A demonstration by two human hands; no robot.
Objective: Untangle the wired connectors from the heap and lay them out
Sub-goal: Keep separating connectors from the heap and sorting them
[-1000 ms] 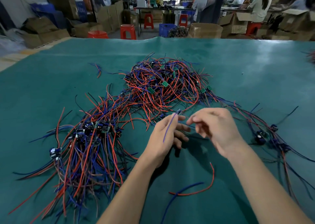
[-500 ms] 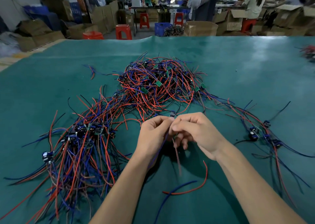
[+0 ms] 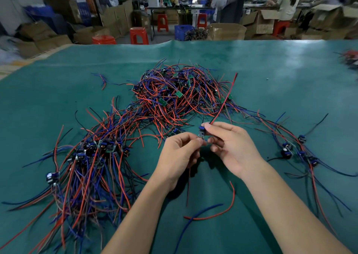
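Observation:
A tangled heap (image 3: 180,91) of red, blue and black wires with small green boards lies mid-table. To the left lies a spread group of wired connectors (image 3: 93,157); a smaller group (image 3: 294,149) lies to the right. Just above the green mat my right hand (image 3: 230,147) pinches one small blue wired connector (image 3: 201,132) upright. Its red wire (image 3: 224,101) sticks up and away over the heap. My left hand (image 3: 178,157) pinches the connector's lower end, fingertip to fingertip with the right. A thin wire hangs below the hands.
The green mat (image 3: 280,75) covers the table. A loose red wire (image 3: 219,213) and blue wire (image 3: 195,221) lie near my forearms. More wires (image 3: 350,58) sit at the far right edge. Beyond the table stand cardboard boxes, red stools (image 3: 138,34) and seated people.
The hands came together over one connector, then lifted it. Its red wire now stands up over the heap, and the blue wire my left hand held is no longer up.

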